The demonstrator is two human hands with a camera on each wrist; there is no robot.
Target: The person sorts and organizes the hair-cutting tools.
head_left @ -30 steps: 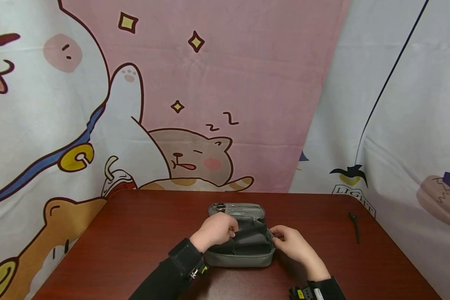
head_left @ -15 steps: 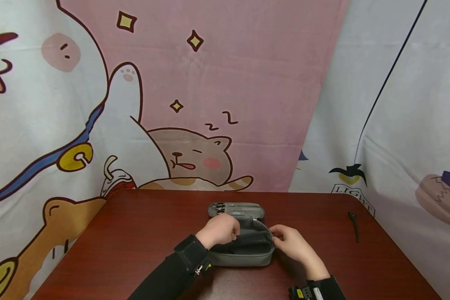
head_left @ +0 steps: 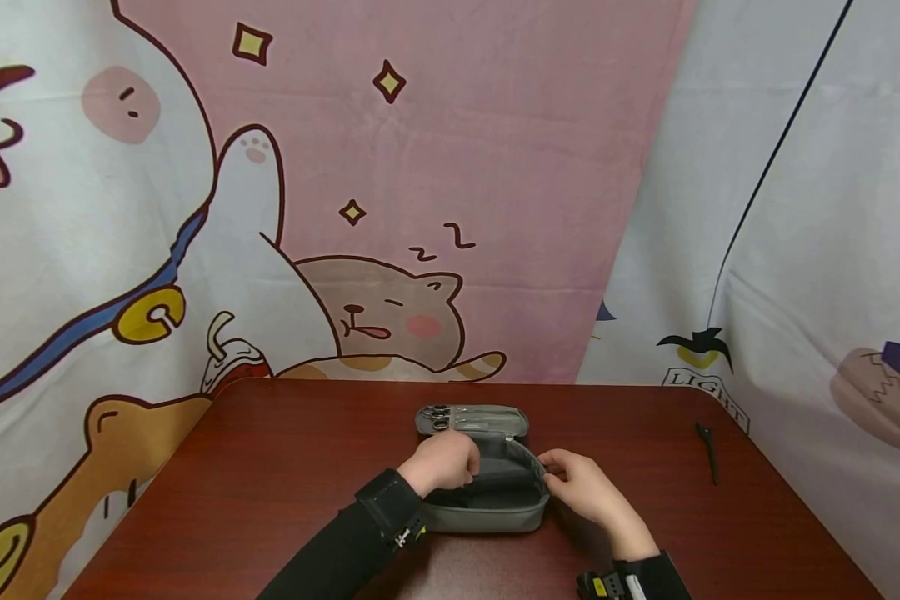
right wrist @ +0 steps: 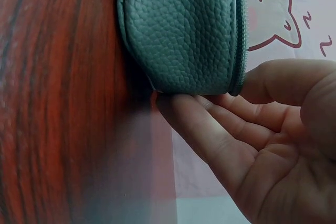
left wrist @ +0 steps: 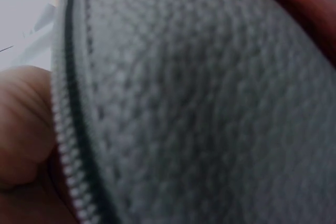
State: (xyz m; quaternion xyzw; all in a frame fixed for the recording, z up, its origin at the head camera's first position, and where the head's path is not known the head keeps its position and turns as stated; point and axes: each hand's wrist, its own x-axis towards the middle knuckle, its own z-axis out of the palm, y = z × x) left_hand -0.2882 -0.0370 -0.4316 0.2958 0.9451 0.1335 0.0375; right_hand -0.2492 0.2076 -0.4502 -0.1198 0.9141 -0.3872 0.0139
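A grey-green pencil case (head_left: 487,522) with pebbled sides sits unzipped on the table, its lid (head_left: 510,423) folded back. Metal scissor handles (head_left: 440,415) show at the lid's left. My left hand (head_left: 442,460) reaches over the case's left side with fingers bent down into the main compartment. Those fingertips are hidden, and I cannot tell whether they hold anything. In the left wrist view the case wall (left wrist: 199,98) fills most of the picture. My right hand (head_left: 587,492) pinches the case's right end. Its thumb (right wrist: 268,80) lies at the zip edge, its fingers against the outside.
The reddish-brown wooden table (head_left: 292,450) carries a slender dark object (head_left: 708,452) near its right edge. Behind stands a cartoon-printed cloth (head_left: 495,167) in pink and white. Dark cuffs with small devices (head_left: 408,533) wrap my wrists.
The left hand has shifted slightly right and forward within the case. The dark inner flap seen across the compartment has moved down, and the interior shows wider. My right hand holds still.
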